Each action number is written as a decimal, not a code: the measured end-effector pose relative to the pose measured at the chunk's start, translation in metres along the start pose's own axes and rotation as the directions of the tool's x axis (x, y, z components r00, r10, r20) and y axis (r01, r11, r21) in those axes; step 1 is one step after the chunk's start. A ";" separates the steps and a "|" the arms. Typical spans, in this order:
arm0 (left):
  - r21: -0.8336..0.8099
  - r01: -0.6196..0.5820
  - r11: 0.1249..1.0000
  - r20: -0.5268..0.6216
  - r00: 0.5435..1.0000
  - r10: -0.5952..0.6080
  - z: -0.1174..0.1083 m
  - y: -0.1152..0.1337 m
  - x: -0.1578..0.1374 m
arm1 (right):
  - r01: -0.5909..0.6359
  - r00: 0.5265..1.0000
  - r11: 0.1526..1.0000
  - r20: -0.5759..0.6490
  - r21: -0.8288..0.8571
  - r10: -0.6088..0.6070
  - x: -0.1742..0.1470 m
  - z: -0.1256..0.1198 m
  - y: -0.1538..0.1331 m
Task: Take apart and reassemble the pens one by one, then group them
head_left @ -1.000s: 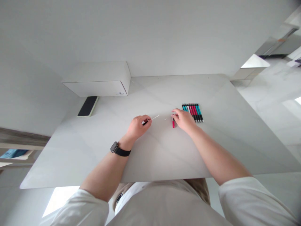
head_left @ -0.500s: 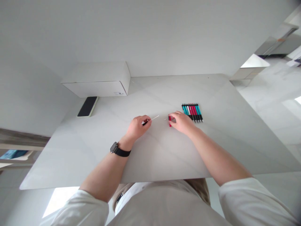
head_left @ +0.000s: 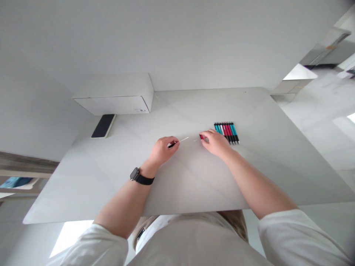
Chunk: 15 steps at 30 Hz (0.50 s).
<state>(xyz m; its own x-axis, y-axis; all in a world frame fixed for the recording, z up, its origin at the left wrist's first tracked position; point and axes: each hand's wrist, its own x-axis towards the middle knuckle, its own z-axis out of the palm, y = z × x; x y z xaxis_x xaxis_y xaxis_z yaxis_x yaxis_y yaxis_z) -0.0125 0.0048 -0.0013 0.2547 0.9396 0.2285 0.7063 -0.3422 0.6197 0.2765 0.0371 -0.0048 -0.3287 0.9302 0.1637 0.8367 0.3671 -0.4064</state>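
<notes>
Step in hand, as judged: handling of loose, pen-like parts, one hand per side, above the desk [head_left: 177, 181].

Left hand [head_left: 164, 150]: fingers curled closed around a black part [head_left: 171, 145]. A thin white rod [head_left: 184, 139] projects from the fingertips toward the right hand. Whether rod and black part are joined cannot be told.

Right hand [head_left: 216, 142]: thumb and fingers nearly closed, pinching a red part [head_left: 202, 137] with a dark end. The hand hides much of it. Contact between red part and desk cannot be confirmed.

A small pale piece [head_left: 195, 140] lies between the hands, just beside the red part. The row of pens [head_left: 230, 133] lies beyond the right hand, partly covered by it.

Any joining move would call for a steady left grip and close alignment of rod and red part.
</notes>
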 end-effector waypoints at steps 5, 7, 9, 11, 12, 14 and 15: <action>-0.006 -0.086 0.996 0.023 0.996 0.086 0.000 0.003 0.000 | 0.130 0.991 0.967 -0.010 0.218 -0.131 -0.006 -0.007 -0.023; -0.007 -0.136 0.991 0.043 0.990 0.137 0.001 0.005 0.000 | 0.171 0.984 0.953 0.008 0.250 -0.178 -0.009 -0.007 -0.032; -0.010 -0.176 0.984 0.061 0.982 0.176 0.001 0.006 -0.001 | 0.209 0.976 0.948 0.015 0.241 -0.219 -0.012 -0.005 -0.039; -0.011 -0.207 0.978 0.070 0.976 0.207 0.001 0.007 -0.001 | 0.240 0.968 0.946 0.022 0.217 -0.251 -0.013 -0.001 -0.043; -0.010 -0.219 0.976 0.071 0.973 0.219 0.002 0.007 -0.001 | 0.248 0.965 0.947 0.030 0.204 -0.259 -0.013 0.000 -0.043; -0.008 -0.229 0.973 0.068 0.971 0.229 0.002 0.006 -0.001 | 0.247 0.964 0.951 0.053 0.183 -0.261 -0.012 0.002 -0.043; -0.007 -0.229 0.973 0.067 0.971 0.229 0.002 0.006 -0.001 | 0.243 0.964 0.954 0.065 0.174 -0.257 -0.012 0.003 -0.042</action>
<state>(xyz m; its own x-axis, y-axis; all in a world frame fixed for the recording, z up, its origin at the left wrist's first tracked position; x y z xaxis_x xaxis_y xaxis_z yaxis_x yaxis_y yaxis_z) -0.0075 0.0020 0.0003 0.4531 0.8346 0.3134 0.6250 -0.5481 0.5559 0.2435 0.0104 0.0078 -0.5607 0.8024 0.2043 0.6420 0.5771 -0.5048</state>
